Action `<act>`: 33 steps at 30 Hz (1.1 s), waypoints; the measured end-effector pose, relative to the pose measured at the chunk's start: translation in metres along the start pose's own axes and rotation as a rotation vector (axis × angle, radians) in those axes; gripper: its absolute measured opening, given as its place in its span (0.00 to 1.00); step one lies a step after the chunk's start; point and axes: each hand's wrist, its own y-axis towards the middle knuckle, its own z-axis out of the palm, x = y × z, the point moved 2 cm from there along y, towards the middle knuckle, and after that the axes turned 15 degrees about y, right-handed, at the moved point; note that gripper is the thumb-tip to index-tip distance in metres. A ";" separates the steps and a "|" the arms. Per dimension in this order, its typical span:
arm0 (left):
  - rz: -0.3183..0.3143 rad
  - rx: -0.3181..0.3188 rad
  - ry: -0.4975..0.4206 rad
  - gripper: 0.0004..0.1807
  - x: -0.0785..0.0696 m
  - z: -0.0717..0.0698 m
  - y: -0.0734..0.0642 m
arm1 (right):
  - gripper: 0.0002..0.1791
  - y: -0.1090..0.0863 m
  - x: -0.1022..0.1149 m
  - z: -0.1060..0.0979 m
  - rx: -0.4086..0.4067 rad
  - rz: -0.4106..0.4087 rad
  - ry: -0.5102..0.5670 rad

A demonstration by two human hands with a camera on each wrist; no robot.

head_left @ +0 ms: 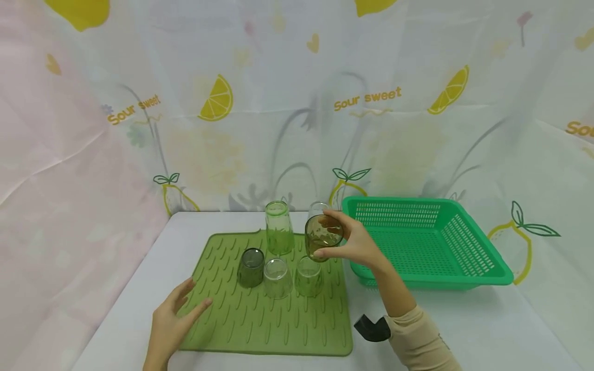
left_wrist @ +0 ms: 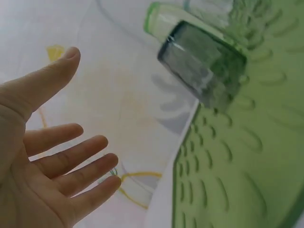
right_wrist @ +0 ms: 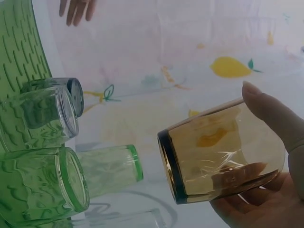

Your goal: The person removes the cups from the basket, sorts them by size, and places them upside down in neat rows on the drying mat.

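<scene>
My right hand (head_left: 351, 243) grips an amber glass (head_left: 320, 238) between thumb and fingers, holding it up above the right part of a green drying mat (head_left: 260, 332). In the right wrist view the amber glass (right_wrist: 218, 159) lies sideways, its thick dark base toward the other glasses. On the mat stand a grey glass (head_left: 251, 270), a short clear glass (head_left: 277, 282), a short green glass (head_left: 308, 281) and a tall green glass (head_left: 279, 232). My left hand (head_left: 172, 314) hovers over the mat's left edge, fingers spread and holding nothing; the grey glass (left_wrist: 202, 64) is nearest to it.
A green plastic basket (head_left: 431, 282) with slotted walls stands right of the mat. Behind my right hand, another clear glass (head_left: 318, 207) shows partly. The white table (head_left: 139, 299) ends at a lemon-print cloth backdrop (head_left: 260, 149). A black device (head_left: 373, 329) sits at my right wrist.
</scene>
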 end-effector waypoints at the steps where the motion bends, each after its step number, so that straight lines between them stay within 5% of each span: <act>1: 0.037 -0.017 -0.052 0.35 -0.008 0.000 0.004 | 0.49 0.000 0.000 0.000 -0.001 0.001 -0.002; 4: 0.150 -0.023 -0.177 0.31 -0.034 0.003 0.016 | 0.50 0.000 0.000 0.001 0.000 0.002 -0.006; 9: 0.315 0.084 -0.302 0.30 -0.082 0.014 0.035 | 0.50 0.001 0.000 0.004 0.004 0.005 -0.020; 18: 0.474 0.282 -0.402 0.33 -0.152 0.035 0.055 | 0.49 0.000 0.004 0.008 0.024 -0.015 -0.006; 27: 0.557 0.437 -0.377 0.37 -0.185 0.045 0.068 | 0.46 0.001 0.005 0.010 0.038 -0.036 -0.010; 33: 0.515 0.501 -0.356 0.43 -0.190 0.050 0.071 | 0.46 -0.001 0.005 0.014 0.015 -0.058 -0.063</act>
